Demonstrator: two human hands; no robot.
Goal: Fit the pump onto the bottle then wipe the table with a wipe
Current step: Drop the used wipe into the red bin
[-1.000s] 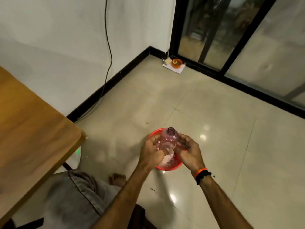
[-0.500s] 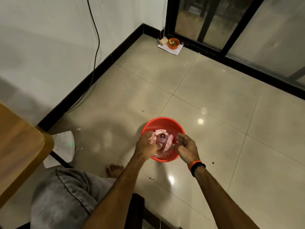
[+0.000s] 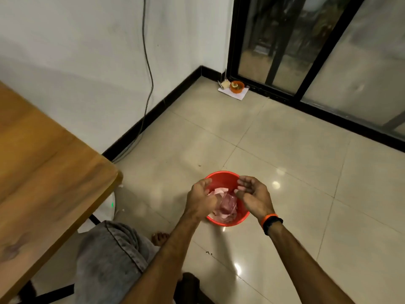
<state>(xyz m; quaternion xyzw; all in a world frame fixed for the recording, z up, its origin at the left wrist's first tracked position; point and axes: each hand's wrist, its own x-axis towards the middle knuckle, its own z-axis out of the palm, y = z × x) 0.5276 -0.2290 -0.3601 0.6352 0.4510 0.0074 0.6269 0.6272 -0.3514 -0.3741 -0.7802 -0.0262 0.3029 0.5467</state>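
Note:
A red bucket (image 3: 223,178) stands on the tiled floor in front of me. Inside it lie pink crumpled wipes (image 3: 219,191) and the clear pinkish bottle (image 3: 228,204), which rests low among them. My left hand (image 3: 201,200) hovers over the bucket's left rim with loosely curled fingers and holds nothing. Over the right rim is my right hand (image 3: 252,195), fingers spread and empty, an orange and black band on its wrist. No pump is in view. The wooden table (image 3: 43,172) is at the left.
A white wall with a hanging cable (image 3: 149,84) and black skirting runs behind. A small orange bowl on paper (image 3: 236,87) sits by the black-framed glass door (image 3: 306,51). My knee in grey fabric (image 3: 109,260) and bare foot (image 3: 161,237) are below the table corner.
A second ago both hands held the bottle upright above the bucket. They lowered it into the bucket, and now both hands have let go and drawn apart.

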